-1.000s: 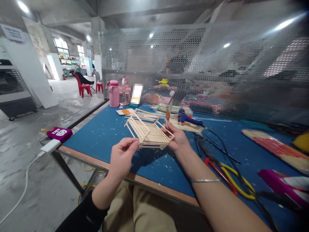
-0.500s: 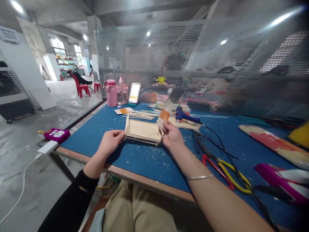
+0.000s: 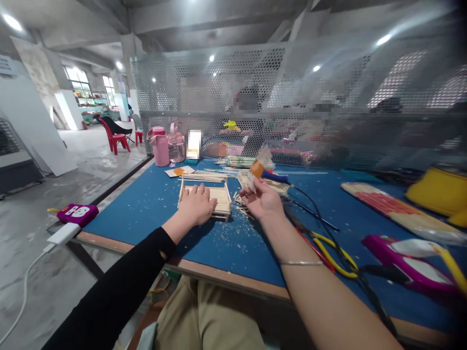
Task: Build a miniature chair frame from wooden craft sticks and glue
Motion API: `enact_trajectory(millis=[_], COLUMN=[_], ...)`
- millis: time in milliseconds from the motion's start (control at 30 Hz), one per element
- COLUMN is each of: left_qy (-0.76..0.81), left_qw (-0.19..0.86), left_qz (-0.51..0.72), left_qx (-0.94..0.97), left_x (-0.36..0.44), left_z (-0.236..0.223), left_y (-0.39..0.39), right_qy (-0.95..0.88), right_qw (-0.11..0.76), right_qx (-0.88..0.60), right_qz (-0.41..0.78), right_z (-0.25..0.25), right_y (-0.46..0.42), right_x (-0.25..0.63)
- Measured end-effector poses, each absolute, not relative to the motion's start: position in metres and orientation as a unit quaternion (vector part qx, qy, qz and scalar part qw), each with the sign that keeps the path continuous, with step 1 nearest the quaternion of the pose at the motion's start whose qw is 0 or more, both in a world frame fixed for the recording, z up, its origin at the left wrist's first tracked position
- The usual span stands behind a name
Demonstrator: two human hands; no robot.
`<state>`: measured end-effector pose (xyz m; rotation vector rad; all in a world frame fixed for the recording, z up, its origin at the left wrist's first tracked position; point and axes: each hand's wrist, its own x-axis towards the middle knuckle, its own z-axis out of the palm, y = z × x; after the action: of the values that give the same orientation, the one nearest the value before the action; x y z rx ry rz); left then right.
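Observation:
A small frame of pale wooden sticks [image 3: 222, 198] with upright corner posts rests on the blue tabletop. My left hand [image 3: 196, 206] lies over its left part, fingers stretched and spread, hiding that side. To the right, my right hand [image 3: 268, 201] is closed on a clear plastic packet with an orange label [image 3: 257, 169], tilted up above the table. Short stick pieces [image 3: 242, 205] lie scattered between the frame and my right hand. Behind the packet is a blue-handled tool with a cord [image 3: 276, 180], partly hidden.
Long thin sticks [image 3: 207, 176] and a card [image 3: 179, 171] lie behind the frame. Pliers with yellow handles [image 3: 337, 255] are beside my right forearm. A pink flask [image 3: 159, 148] stands at the back left. A purple power strip [image 3: 77, 214] sits at the left edge. Perforated mesh [image 3: 292, 87] closes off the back.
My left hand has moved from the frame's left edge to lie over it. My right hand has drawn away from the frame, lifting the packet. The view has shifted slightly right.

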<state>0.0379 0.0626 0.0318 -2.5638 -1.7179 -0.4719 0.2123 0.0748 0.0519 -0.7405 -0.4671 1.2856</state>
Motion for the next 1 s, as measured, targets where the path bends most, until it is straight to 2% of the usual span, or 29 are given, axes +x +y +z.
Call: enact_trajectory(millis=[133, 600, 1000], left_qy=[-0.551, -0.575, -0.570], left_qw=[0.015, -0.069, -0.072], left_qz=[-0.136, -0.044, -0.062], left_qx=[-0.823, -0.814, -0.816], left_x=[0.035, 0.051, 0.052], left_z=[0.032, 0.043, 0.045], left_y=[0.061, 0.081, 0.079], right_qy=[-0.194, -0.212, -0.228], right_qw=[0.718, 0.718, 0.712], right_qx=[-0.340, -0.330, -0.334], right_qz=[0.576, 0.575, 0.574], right_z=[0.055, 0.057, 0.051], right_y=[0.075, 0.074, 0.076], right_x=[0.209, 0.210, 0.212])
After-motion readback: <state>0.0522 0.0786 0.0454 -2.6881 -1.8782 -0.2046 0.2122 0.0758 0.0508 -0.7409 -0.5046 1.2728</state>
